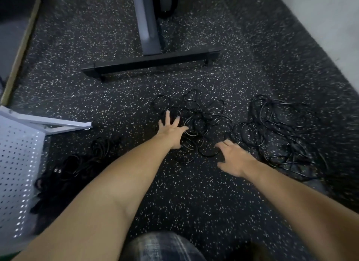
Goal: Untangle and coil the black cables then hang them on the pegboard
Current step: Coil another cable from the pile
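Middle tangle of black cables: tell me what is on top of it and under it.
The left hand, fingers spread, lies over the left edge of the black cable tangle. Through its loops shows the speckled black floor. Cable beneath the palm is hidden.

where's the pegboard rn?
Head view, far left edge: the white pegboard sits on the speckled floor, with a dark cable bundle right beside it, well left of the left hand.
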A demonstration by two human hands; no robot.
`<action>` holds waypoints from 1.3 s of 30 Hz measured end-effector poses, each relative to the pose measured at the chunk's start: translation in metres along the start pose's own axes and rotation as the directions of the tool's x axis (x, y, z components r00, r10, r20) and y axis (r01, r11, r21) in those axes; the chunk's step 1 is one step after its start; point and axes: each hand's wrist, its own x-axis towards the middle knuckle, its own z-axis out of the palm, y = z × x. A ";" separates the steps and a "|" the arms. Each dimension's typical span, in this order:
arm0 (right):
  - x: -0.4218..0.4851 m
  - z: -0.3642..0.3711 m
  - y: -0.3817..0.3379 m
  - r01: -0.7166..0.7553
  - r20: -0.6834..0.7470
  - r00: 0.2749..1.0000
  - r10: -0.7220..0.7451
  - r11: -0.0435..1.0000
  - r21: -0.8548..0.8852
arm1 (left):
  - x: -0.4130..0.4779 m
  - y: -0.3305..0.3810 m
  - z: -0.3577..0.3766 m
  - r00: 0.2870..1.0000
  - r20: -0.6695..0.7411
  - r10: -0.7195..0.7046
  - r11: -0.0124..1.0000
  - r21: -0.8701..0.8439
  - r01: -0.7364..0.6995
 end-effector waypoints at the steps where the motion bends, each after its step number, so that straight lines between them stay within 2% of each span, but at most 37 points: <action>1: -0.001 0.000 0.004 -0.004 0.004 1.000 0.004 1.000 -0.009 | 0.004 0.003 0.003 0.999 0.010 -0.035 0.999 -0.002 0.035; 4: -0.002 -0.005 0.009 -0.018 0.018 1.000 0.019 1.000 -0.009 | 0.008 0.005 0.013 0.998 -0.013 -0.056 0.998 0.007 0.056; 12: -0.009 -0.034 -0.010 0.005 0.133 0.991 -0.003 1.000 -0.012 | -0.049 -0.007 0.008 0.991 0.008 0.135 0.990 -0.040 -0.134; 15: -0.024 -0.061 -0.017 0.017 0.108 0.994 -0.017 1.000 0.005 | -0.089 -0.017 -0.022 0.984 -0.074 0.163 0.981 -0.098 -0.170; 19: -0.055 -0.098 -0.034 0.050 -0.010 0.999 -0.050 0.999 -0.014 | -0.150 -0.026 -0.079 0.953 -0.234 0.193 0.945 -0.218 -0.245; 23: -0.102 -0.129 -0.057 0.144 -0.047 0.988 -0.145 0.989 -0.039 | -0.213 -0.027 -0.131 0.914 -0.334 0.228 0.928 -0.210 -0.308; 28: -0.163 -0.150 -0.075 0.300 -0.098 0.953 -0.287 0.939 0.169 | -0.288 -0.034 -0.163 0.847 -0.503 0.171 0.876 -0.316 -0.365; 32: -0.201 -0.151 -0.089 0.356 -0.166 0.934 -0.315 0.802 0.479 | -0.330 -0.044 -0.167 0.774 -0.632 0.039 0.771 -0.474 -0.426; 34: -0.217 -0.150 -0.096 0.387 -0.218 0.922 -0.321 0.724 0.570 | -0.345 -0.045 -0.164 0.760 -0.648 -0.039 0.673 -0.580 -0.460; 37: -0.235 -0.149 -0.101 0.455 -0.312 0.890 -0.331 0.690 0.563 | -0.354 -0.044 -0.157 0.782 -0.604 -0.151 0.454 -0.745 -0.488; 39: -0.240 -0.148 -0.101 0.473 -0.332 0.879 -0.342 0.715 0.515 | -0.356 -0.043 -0.154 0.813 -0.545 -0.202 0.371 -0.811 -0.452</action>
